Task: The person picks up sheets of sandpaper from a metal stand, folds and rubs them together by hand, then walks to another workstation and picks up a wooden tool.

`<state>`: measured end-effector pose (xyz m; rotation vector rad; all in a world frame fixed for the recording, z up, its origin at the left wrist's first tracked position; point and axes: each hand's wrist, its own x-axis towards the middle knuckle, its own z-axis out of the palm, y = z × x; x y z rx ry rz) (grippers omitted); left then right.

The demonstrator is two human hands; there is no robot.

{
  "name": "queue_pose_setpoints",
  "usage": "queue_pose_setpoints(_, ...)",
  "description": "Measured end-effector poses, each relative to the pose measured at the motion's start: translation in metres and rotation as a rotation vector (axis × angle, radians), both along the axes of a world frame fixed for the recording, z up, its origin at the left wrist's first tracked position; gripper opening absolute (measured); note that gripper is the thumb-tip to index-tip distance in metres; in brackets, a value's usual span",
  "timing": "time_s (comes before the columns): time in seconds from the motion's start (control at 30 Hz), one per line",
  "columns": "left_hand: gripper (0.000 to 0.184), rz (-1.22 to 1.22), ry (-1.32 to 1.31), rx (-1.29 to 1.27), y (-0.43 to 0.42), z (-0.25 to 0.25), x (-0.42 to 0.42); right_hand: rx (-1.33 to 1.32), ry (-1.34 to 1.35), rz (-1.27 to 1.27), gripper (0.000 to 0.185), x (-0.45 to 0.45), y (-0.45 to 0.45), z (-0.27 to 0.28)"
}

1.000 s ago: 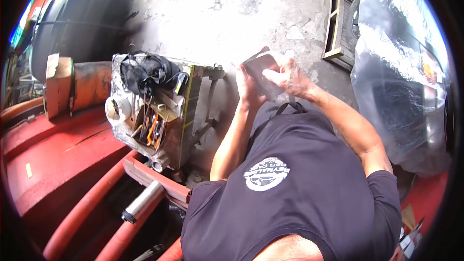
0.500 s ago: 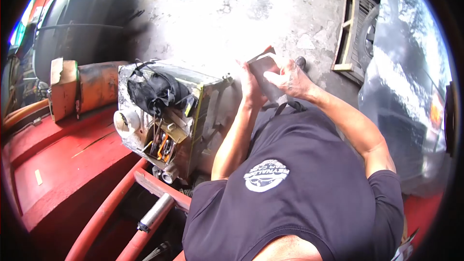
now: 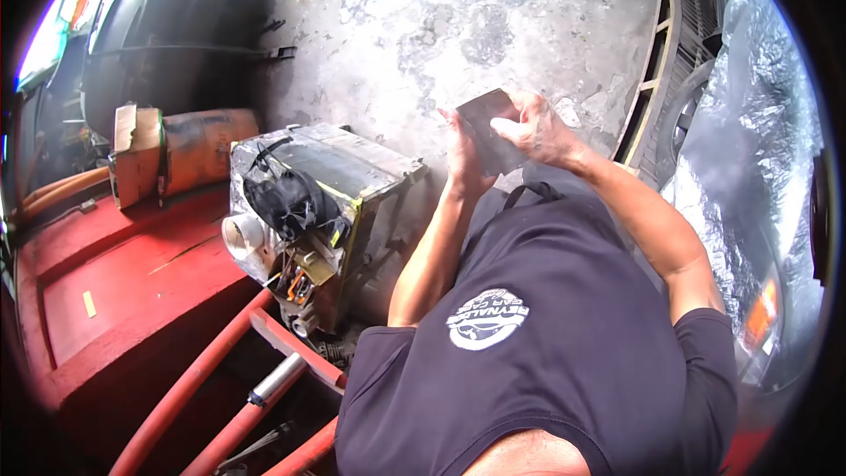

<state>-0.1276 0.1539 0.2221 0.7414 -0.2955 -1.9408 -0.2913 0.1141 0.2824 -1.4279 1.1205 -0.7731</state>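
Note:
A dark, flat rectangular sheet of sandpaper (image 3: 490, 128) is held up in front of my waist, its face toward me. My left hand (image 3: 465, 157) supports it along the left and lower edge, thumb raised beside it and the other fingers mostly hidden behind. At the upper right, my right hand (image 3: 542, 130) pinches the sheet, with the thumb lying on its face and the fingers curled behind the edge.
At left stands a battered metal cabinet (image 3: 335, 159) topped with a black bag (image 3: 286, 198) and tools. Behind it are an orange cylinder (image 3: 207, 141) and a dark tank. Red tubing (image 3: 189, 379) runs below. A plastic-covered vehicle (image 3: 749, 150) stands at right.
The sheet's folded, raised flap with a reddish edge no longer shows; it now looks flat. Both hands keep hold. The view has shifted slightly, and the floor looks less glaring.

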Motion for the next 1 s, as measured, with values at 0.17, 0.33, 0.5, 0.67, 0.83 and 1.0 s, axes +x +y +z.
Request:
queue_pose_setpoints(0.17,0.1,-0.025,-0.053,0.111,-0.034,0.028,-0.039,0.036,-0.156,-0.141,0.026,-0.057,-0.049,-0.008)
queue_pose_setpoints(0.33,0.088,-0.05,-0.148,0.121,-0.058,0.014,-0.053,-0.142,0.093,-0.14,0.024,-0.047,-0.05,-0.015)
queue_pose_setpoints(0.5,0.091,-0.072,-0.013,-0.025,-0.085,0.004,-0.069,-0.168,0.08,-0.052,0.043,-0.057,-0.069,-0.009)
queue_pose_setpoints(0.67,0.097,-0.259,0.054,0.063,-0.125,-0.004,-0.057,-0.008,0.12,-0.178,0.039,-0.076,-0.116,-0.008)
queue_pose_setpoints(0.83,0.099,-0.268,-0.043,-0.016,-0.187,-0.002,-0.045,-0.218,0.279,-0.192,0.047,-0.044,-0.164,-0.004)
queue_pose_setpoints(1.0,0.098,-0.213,-0.031,-0.062,-0.252,-0.01,-0.027,-0.217,0.191,-0.2,0.051,-0.006,-0.217,-0.023)
